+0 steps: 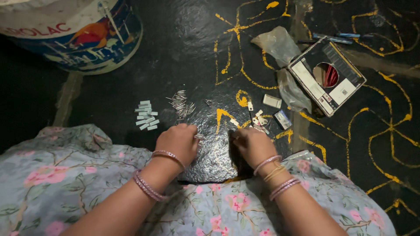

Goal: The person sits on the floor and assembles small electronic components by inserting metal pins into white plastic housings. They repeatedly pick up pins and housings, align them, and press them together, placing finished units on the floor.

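Dim overall, lit from above; soft glare on wet-looking dark floor, murky corners, slight blur at edges.

Floor layout, seen from the head camera. Left hand and right hand: side by side, low on the floor, just beyond the lap. Stack of small flat pieces: beyond and left of the left hand. Heap of thin pins: right of that stack. Scattered small parts: beyond the right hand. Open box: farther right, apparently lying on a plastic bag. Bucket: far left.
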